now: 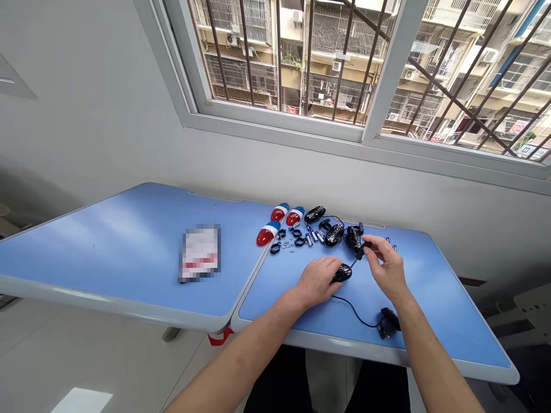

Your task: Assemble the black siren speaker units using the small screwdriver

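My left hand is wrapped round a glossy black oval housing on the blue table, holding it down. The fingers of my right hand pinch a small black part just to the right of and above that housing. A thin dark rod or wire runs between the part and the housing. From beside my left hand a black cable leads to a black piece near the table's front edge. Another black housing lies just behind my right fingertips.
Red, white and blue covers lie at the back, beside black ring clamps, small screws, batteries and more black housings. A blurred packet rests on the left table. A barred window is behind.
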Demonstrator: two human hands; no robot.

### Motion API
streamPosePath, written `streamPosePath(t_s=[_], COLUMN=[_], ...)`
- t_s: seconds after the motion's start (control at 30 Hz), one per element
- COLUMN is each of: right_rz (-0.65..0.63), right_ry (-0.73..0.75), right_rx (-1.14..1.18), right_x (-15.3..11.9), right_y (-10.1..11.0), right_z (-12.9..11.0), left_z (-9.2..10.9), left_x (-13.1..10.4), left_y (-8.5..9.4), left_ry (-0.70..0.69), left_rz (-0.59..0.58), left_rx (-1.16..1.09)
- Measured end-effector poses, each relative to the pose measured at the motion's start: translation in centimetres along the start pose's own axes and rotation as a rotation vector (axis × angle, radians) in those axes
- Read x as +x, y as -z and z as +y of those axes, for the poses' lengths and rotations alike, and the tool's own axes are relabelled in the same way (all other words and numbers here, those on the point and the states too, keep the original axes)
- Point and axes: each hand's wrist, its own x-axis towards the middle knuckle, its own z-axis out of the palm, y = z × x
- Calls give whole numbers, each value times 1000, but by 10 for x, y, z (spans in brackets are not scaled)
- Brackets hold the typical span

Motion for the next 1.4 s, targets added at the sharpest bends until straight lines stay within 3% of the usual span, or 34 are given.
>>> streamPosePath(t_s=[0.23, 0.37, 0.63, 0.8, 0.93, 1.17, 1.4], right_rz=[16, 46, -19, 38, 36, -26, -93], right_ry=[-37, -23, -15, -41, -73, -147, -154], right_rx=[-64, -75, 51, 39, 39, 212, 365], right_x=[4, 3, 2, 3, 11, 20, 11], right_y=[4, 1, 1, -4, -4, 5, 5], right_z=[-9, -9, -7, -8, -8, 13, 35], left_z=[13, 12, 6, 1, 2, 7, -8], left_x=[6, 12, 11, 7, 11, 17, 20], left_y=[20, 26, 23, 16, 17, 6, -5], left_ry=[55, 61, 43, 16, -1, -44, -62], left_rz=[-134, -205, -189, -87, -104, -82, -64], left_rx=[234, 232, 198, 145, 137, 122, 98])
